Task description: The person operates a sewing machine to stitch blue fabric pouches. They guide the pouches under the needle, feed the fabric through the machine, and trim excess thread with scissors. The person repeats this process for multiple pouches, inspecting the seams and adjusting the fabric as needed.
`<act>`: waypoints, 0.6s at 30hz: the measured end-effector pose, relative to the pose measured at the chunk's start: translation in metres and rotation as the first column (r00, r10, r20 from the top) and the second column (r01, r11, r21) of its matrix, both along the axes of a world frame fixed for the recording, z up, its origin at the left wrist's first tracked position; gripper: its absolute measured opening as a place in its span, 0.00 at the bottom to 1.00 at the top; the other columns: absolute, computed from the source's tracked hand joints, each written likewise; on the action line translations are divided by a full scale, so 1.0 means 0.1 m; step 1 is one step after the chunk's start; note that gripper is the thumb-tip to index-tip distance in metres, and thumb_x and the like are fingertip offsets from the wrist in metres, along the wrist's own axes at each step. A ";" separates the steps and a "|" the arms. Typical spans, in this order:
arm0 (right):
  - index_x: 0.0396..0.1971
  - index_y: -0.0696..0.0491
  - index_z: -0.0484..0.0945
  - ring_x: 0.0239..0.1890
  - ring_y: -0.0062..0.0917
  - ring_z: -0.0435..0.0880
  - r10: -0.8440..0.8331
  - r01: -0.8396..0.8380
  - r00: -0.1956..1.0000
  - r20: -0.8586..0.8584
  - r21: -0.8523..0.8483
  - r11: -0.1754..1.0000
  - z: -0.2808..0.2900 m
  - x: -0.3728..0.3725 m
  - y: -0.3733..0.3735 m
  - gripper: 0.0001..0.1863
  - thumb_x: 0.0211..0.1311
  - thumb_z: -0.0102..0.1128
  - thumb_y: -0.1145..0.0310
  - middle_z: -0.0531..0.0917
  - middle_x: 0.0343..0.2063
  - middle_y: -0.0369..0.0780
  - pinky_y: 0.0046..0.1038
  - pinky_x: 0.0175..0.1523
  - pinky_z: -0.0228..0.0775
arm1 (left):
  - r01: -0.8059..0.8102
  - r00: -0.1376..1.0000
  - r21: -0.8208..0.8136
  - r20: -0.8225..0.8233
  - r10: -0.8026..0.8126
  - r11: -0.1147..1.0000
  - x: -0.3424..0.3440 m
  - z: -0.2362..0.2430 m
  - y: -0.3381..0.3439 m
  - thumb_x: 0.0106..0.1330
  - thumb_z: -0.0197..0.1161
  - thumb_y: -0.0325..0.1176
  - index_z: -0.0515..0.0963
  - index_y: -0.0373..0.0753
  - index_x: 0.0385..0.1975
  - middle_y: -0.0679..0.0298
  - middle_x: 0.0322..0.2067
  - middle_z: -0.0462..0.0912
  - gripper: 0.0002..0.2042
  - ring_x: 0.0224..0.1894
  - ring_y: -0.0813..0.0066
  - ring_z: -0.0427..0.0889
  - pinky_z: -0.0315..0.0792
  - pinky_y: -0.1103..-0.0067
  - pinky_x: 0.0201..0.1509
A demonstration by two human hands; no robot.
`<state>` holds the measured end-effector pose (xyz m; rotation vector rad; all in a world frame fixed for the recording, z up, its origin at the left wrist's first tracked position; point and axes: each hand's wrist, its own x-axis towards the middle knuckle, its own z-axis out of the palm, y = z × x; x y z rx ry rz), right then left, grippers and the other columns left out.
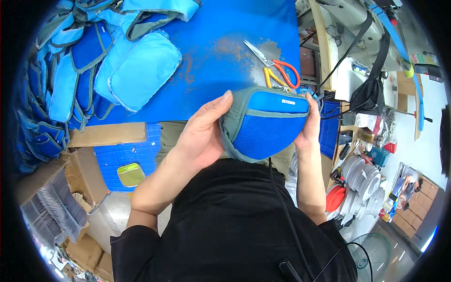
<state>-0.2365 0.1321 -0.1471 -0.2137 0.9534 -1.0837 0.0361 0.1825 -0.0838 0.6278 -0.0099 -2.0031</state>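
Note:
A blue mesh-front pouch with grey-green edging [263,131] is held up in front of me, above my lap, with a small white label near its top. My left hand [202,134] grips its left end, thumb up along the side. My right hand [307,129] holds the right end, fingers partly hidden behind it. Just beyond the pouch, scissors with red handles [286,70] and a yellow-handled tool [268,77] lie on the blue work surface [221,23].
Light-blue and dark-blue fabric pieces [136,70] pile at the back left. Cardboard boxes [87,174] stand lower left, near a small green pouch [130,175]. At right are a sewing machine [340,19], a black bag [368,94], stacked white spools [361,178] and a fan [371,256].

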 end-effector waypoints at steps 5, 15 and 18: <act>0.52 0.55 0.79 0.57 0.31 0.82 0.060 -0.043 0.991 0.119 -0.139 0.989 0.25 -0.14 0.12 0.18 0.66 0.64 0.63 0.86 0.48 0.40 0.35 0.63 0.73 | -0.010 0.981 -0.141 0.191 0.037 0.990 0.21 -0.05 -0.06 0.73 0.61 0.35 0.78 0.31 0.55 0.59 0.50 0.86 0.17 0.52 0.73 0.84 0.77 0.72 0.60; 0.25 0.51 0.62 0.28 0.12 0.57 -0.403 -0.319 0.273 -0.874 -0.477 0.819 0.13 0.02 -0.01 0.19 0.62 0.63 0.85 0.60 0.24 0.26 0.18 0.32 0.52 | 0.323 -0.151 -0.674 0.657 0.739 0.665 0.18 -0.01 -0.07 0.53 0.69 0.17 0.88 0.40 0.40 0.62 0.27 0.76 0.15 0.27 0.73 0.76 0.71 0.80 0.30; 0.24 0.54 0.62 0.27 0.16 0.59 -0.320 -0.273 0.322 -0.891 -0.411 0.870 0.10 0.05 0.05 0.16 0.60 0.63 0.81 0.61 0.21 0.31 0.21 0.32 0.56 | 0.355 -0.355 -0.554 0.665 0.657 0.753 0.38 -0.02 -0.23 0.55 0.67 0.17 0.86 0.37 0.39 0.58 0.28 0.78 0.13 0.27 0.66 0.79 0.73 0.76 0.31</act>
